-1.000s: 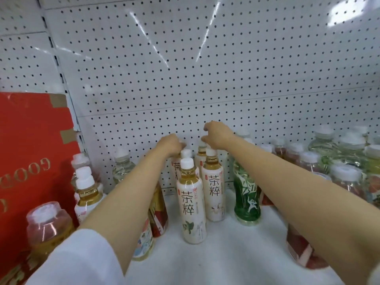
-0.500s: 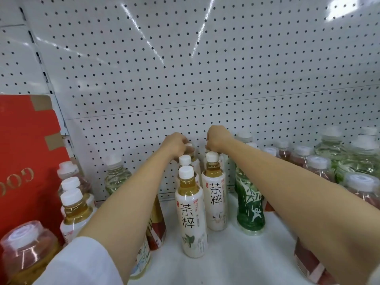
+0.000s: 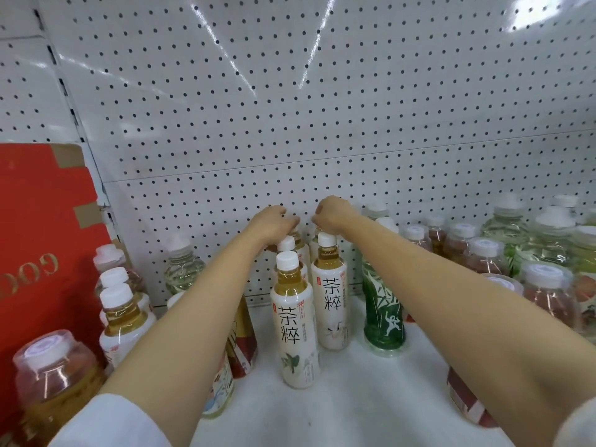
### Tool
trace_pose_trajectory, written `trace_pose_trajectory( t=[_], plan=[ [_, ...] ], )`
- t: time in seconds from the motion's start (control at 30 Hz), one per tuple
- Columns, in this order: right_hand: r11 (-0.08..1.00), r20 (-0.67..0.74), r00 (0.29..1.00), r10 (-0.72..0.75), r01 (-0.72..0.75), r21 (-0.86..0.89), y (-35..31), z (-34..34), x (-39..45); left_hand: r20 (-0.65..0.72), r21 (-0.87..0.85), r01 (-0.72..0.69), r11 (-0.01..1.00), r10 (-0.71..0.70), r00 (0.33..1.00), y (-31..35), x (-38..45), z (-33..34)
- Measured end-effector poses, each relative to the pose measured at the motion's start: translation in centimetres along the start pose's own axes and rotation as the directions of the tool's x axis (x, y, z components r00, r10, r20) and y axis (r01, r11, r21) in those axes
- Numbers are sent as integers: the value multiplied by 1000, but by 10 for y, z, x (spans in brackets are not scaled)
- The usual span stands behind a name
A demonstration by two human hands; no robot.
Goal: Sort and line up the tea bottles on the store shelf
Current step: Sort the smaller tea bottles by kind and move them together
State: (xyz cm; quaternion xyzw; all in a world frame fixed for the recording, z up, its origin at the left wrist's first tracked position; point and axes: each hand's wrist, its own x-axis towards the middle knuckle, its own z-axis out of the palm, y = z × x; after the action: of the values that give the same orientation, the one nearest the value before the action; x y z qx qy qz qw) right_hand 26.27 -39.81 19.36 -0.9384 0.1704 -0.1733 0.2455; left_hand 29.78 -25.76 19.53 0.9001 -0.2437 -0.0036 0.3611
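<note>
Both hands are reached to the back of the white shelf (image 3: 371, 398), close together but not touching. Left hand (image 3: 274, 222) is curled down over the top of a rear tea bottle, cap hidden under the fingers. Right hand (image 3: 333, 211) is curled over the top of the rear bottle in the next row; can't tell how firm either grip is, since the fingers face away from the camera.

Two rows of white-labelled amber tea bottles with white caps run front to back between the forearms: front left-row bottle (image 3: 295, 321) nearest the camera, front right-row bottle (image 3: 330, 291) just behind and beside it, all upright, more white caps behind them up to the hands.

Green bamboo-print bottle (image 3: 382, 312) stands just right of those rows, partly behind the right forearm. Red-and-gold labelled bottle (image 3: 242, 343) sits behind the left forearm. Cluster of clear and pinkish wide-cap bottles (image 3: 545, 285) fills the right side. More white-capped amber bottles (image 3: 121, 314) stand left, next to a red cardboard box (image 3: 42, 240). White pegboard back panel (image 3: 290, 108) behind everything.
</note>
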Motion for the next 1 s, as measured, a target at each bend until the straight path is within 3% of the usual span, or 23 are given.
trace_pose_trajectory(
  t=[0.07, 0.13, 0.2, 0.27, 0.4, 0.6, 0.83, 0.9, 1.0],
  plan=[
    [997, -65, 997, -51, 54, 53, 1, 2, -24, -70, -66, 13, 998, -17, 997, -4, -19, -1],
    [987, -158, 979, -129, 142, 78, 8, 11, -58, -181, -245, -1, 970, -44, 982, -13, -50, 3],
    [972, -228, 949, -219, 233, 35, 19, 26, -88, -283, -460, -61, 886, -81, 956, -25, -90, 18],
    [961, -245, 932, -268, 277, 3, 30, 38, -100, -305, -570, -109, 815, -86, 949, -37, -132, 42],
    [965, -247, 937, -246, 261, 31, 32, 36, -95, -211, -454, -22, 891, -84, 974, -62, -156, 90],
    [962, -228, 937, -264, 272, 4, 30, 36, -98, -287, -317, -3, 948, -93, 953, -64, -145, 107],
    [937, -266, 904, -334, 287, -201, 35, 34, -123, -275, -203, -7, 979, -50, 960, -71, -142, 107],
    [902, -289, 874, -391, 301, -311, 37, 29, -133, -446, -84, -74, 994, 29, 895, -65, -147, 107],
    [813, -301, 814, -497, 317, -488, 44, 14, -148, -711, 27, -333, 942, 253, 657, -34, -160, 110]
  ],
)
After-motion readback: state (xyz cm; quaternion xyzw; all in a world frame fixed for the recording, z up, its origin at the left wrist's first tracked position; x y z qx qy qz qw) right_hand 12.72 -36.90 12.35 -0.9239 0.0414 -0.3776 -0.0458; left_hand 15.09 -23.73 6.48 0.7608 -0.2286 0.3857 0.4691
